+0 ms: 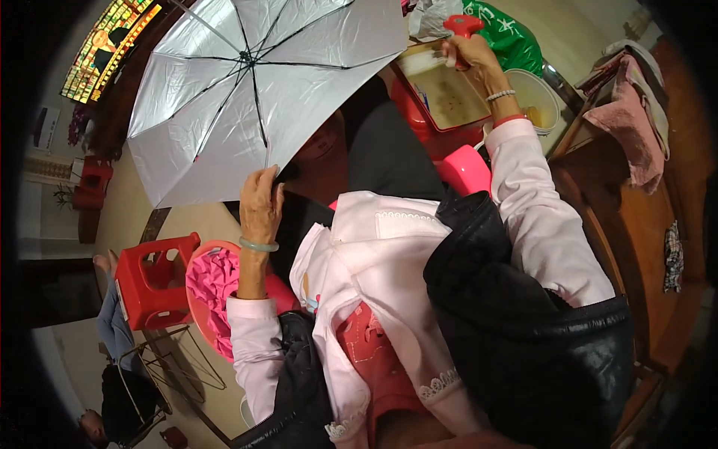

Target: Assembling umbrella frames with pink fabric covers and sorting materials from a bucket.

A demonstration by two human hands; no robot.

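An open umbrella [217, 112] with a silvery underside and thin black ribs spreads across the upper left. At its lower edge, by the tip of a rib, the fingers of my left hand [260, 202] are closed on the rim. My right hand [476, 61] is raised at the upper right, its fingers closed round a red object [464, 25] whose kind I cannot make out. Below that hand lies a shallow, red-rimmed tray [458, 112] with small items at its left side. A whitish blur shows over the tray beside my fingers.
A white bucket [552, 101] and a green bag [508, 41] stand near my right hand. To the left are a red plastic stool [153, 280] and a basin with pink cloth [213, 288]. Towels [632, 123] hang over wooden furniture at right. Another person [123, 396] is at lower left.
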